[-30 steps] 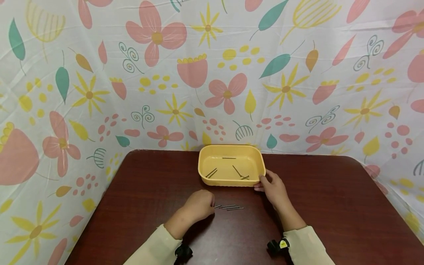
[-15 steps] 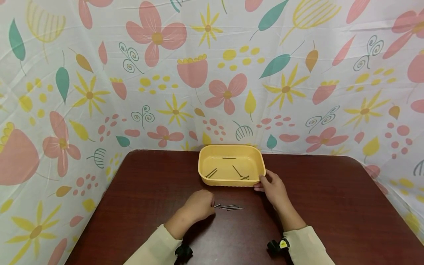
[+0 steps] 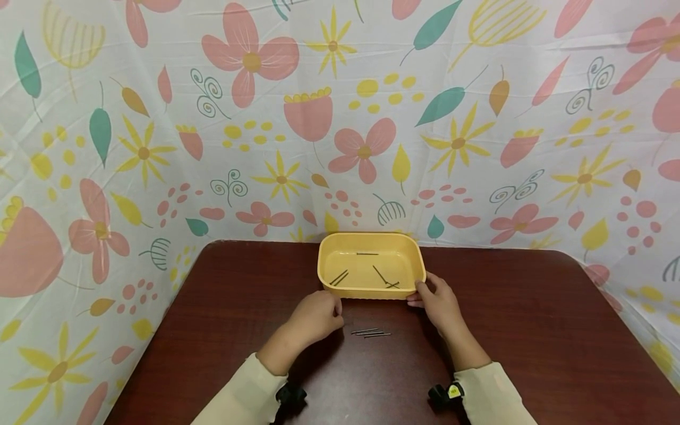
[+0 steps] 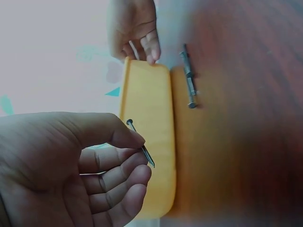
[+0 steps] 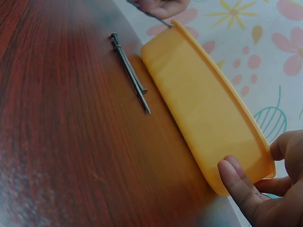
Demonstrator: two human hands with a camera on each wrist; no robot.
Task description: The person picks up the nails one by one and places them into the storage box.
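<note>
Between its thumb and fingers my left hand (image 3: 317, 317) pinches a nail (image 4: 149, 158), whose head and pointed end stick out either side of the thumb tip. This hand is in front of the left part of a yellow plastic tray (image 3: 366, 293), off the table. My right hand (image 3: 441, 302) grips the tray's front right corner, thumb at the rim and fingers against the outer wall. On the table before the tray lie several loose nails (image 3: 370, 334), side by side; the right wrist view shows two of these nails (image 5: 127, 66) overlapping.
Inside the tray, several nails lie scattered, one nail (image 3: 367, 254) near the back wall and a pair at the left. The dark red wooden table (image 3: 531, 330) meets a flower-printed cloth (image 3: 366, 88) behind. Both wrists carry black straps with small cameras.
My left hand has lifted from the table and moved slightly toward the tray with a nail in its pinch. Fewer nails lie on the table. My right hand has stayed on the tray.
</note>
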